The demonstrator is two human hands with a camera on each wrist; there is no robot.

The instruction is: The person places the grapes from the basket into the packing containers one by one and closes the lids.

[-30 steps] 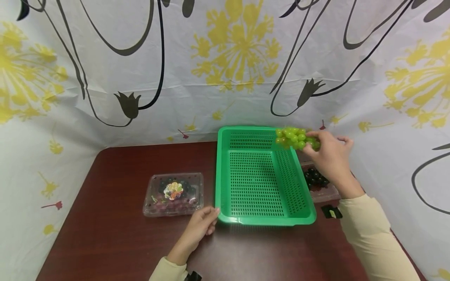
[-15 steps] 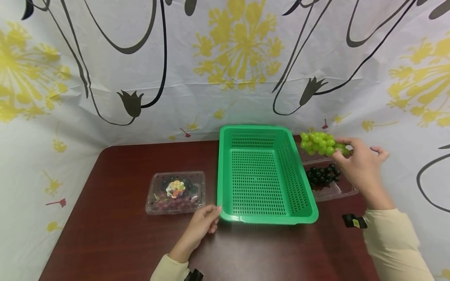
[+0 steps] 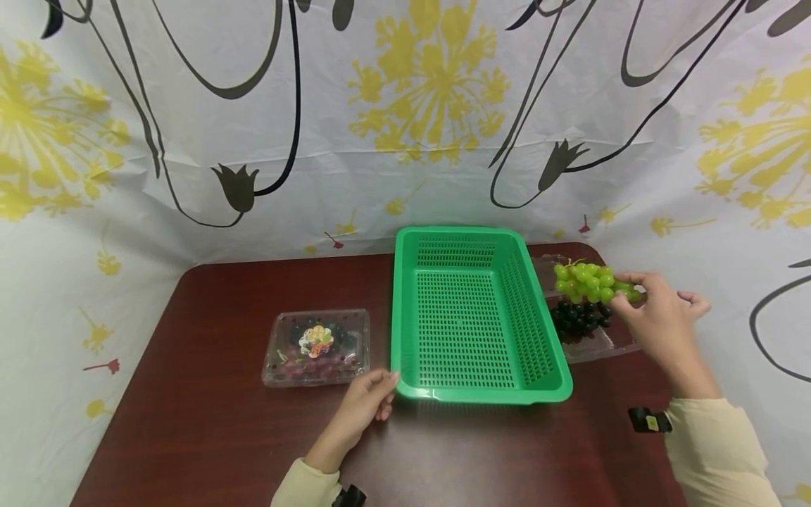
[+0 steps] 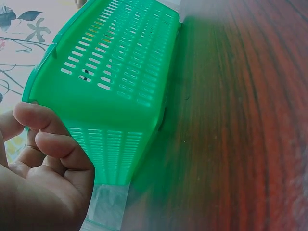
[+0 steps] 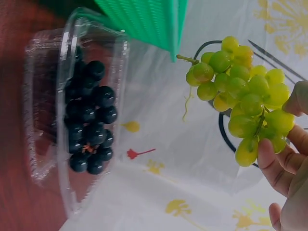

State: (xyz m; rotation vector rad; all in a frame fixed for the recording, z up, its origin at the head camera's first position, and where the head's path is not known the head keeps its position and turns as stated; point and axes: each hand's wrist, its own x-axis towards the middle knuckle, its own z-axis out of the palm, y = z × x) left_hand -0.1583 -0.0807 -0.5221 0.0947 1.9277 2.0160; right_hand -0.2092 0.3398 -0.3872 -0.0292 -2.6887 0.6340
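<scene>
A bunch of green grapes (image 3: 586, 282) hangs from my right hand (image 3: 662, 317), pinched between thumb and fingers at one end. Below it, an open clear plastic box (image 3: 595, 345) holds a bunch of black grapes (image 3: 576, 318); the right wrist view shows the green grapes (image 5: 245, 96) held apart from the black grapes (image 5: 91, 120). My left hand (image 3: 364, 401) grips the near left corner of a green plastic basket (image 3: 564, 391). In the left wrist view, thumb and fingers pinch the basket's rim (image 4: 53, 43).
Left of the basket, a closed clear plastic box (image 3: 272, 359) with a fruit sticker holds dark and reddish grapes. All stand on a dark red wooden table (image 3: 209, 422). A patterned white cloth (image 3: 355, 162) rises behind and at the sides.
My right hand has carried the green grapes from over the basket's far right corner to the right, then down toward the open box. The left hand stays at the basket's corner.
</scene>
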